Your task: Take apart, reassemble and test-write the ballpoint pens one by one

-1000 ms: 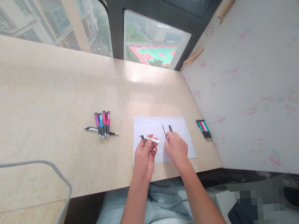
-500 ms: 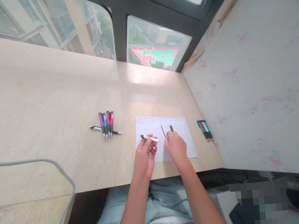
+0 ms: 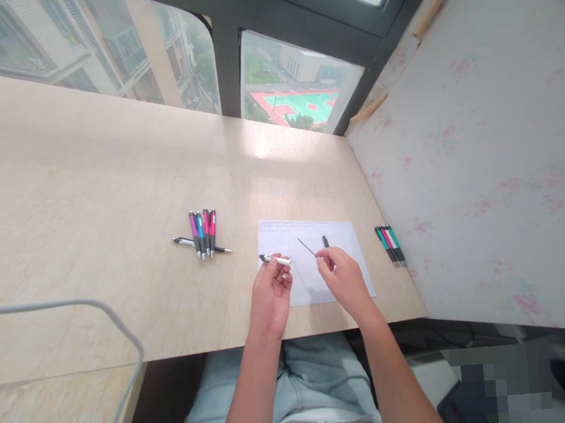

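Barrel (image 3: 284, 261) and rod (image 3: 307, 247) apart above the paper (image 3: 347, 234)

My left hand (image 3: 271, 297) is holding the barrel, palm turned up, thumb pressing it against the fingers. It is lying nearly level over the paper's left part, its dark clip end by the left edge and its white end pointing toward my other hand. My right hand (image 3: 347, 281) is pinching the rod, thin and dark, by the look of it a refill, between thumb and fingertips, its free end slanting away toward the paper's far edge. On the paper, just beyond my right fingers, a short black piece (image 3: 326, 241) is lying; whether my hand is touching it, I cannot tell.

As I judge it, I am handling the parts of one pen separately. Any next move with the two is calling for a light, exact pinch on the rod and a steady barrel; bringing them into line would be asking most of my right fingertips. Whether the white end is hollow is too small to see.

Beyond the paper's left edge, four coloured pens (image 3: 206, 225) are lying across a black-and-white pen (image 3: 183, 242). By the right edge of the desk (image 3: 119, 250), another row of pens (image 3: 386, 236) is resting.
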`<state>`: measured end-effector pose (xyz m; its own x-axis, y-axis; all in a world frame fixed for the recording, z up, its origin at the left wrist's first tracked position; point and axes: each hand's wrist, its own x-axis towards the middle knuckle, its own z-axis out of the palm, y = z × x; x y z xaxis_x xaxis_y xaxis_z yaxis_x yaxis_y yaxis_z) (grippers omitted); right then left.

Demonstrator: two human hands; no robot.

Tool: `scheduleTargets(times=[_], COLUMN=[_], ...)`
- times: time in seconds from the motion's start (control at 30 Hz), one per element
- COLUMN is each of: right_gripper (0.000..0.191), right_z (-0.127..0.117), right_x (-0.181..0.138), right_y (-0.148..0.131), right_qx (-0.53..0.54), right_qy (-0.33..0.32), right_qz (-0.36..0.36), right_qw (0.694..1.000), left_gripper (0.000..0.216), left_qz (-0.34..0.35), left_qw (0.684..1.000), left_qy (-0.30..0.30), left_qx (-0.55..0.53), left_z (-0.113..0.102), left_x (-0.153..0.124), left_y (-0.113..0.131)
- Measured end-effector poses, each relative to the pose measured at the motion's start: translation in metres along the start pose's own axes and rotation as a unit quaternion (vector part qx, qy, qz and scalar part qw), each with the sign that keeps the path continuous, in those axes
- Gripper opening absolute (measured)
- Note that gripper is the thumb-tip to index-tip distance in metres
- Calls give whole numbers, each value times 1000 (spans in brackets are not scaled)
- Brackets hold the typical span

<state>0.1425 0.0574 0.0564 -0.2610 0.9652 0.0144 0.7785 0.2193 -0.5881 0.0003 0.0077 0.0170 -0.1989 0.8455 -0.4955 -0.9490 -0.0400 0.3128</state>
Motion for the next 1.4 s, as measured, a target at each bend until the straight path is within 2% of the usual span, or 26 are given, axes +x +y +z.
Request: scheduleTargets(times=[0.13,0.3,0.47,0.67,0.77,0.9,1.07,1.27,1.4], right_gripper=[23,20,19,16,12,9,12,25,25], right_z=[-22,-32,-31,-32,-33,-31,-25,-18,-15], right_x=[-27,-43,-42,-41,-39,-37,-38,-35,-32], right_y=[4,5,2,-6,-12,-19,-23,-21,-20], right_qx=[139,126,105,100,103,122,147,158,167], right_qy=[7,19,0,5,36,88,119,151,133], right_qz=[18,6,-21,-41,-62,-85,-79,-38,-22], right_qw=[990,992,994,994,992,985,979,975,977], left_gripper=[12,12,12,16,18,20,19,19,19], left_qz=[7,13,10,15,4,-20,-35,-34,-41], left_qw=[1000,1000,1000,999,996,994,994,993,995], left_qy=[12,13,19,-12,-39,-57,-69,-75,-62], left_qx=[-14,-7,-4,39,85,87,71,87,68], left_z=[3,5,6,6,8,13,16,16,14], left_x=[0,-4,-7,-11,-14,-17,-20,-20,-17], left_y=[3,1,-1,-3,-5,-7,-6,-7,-7])
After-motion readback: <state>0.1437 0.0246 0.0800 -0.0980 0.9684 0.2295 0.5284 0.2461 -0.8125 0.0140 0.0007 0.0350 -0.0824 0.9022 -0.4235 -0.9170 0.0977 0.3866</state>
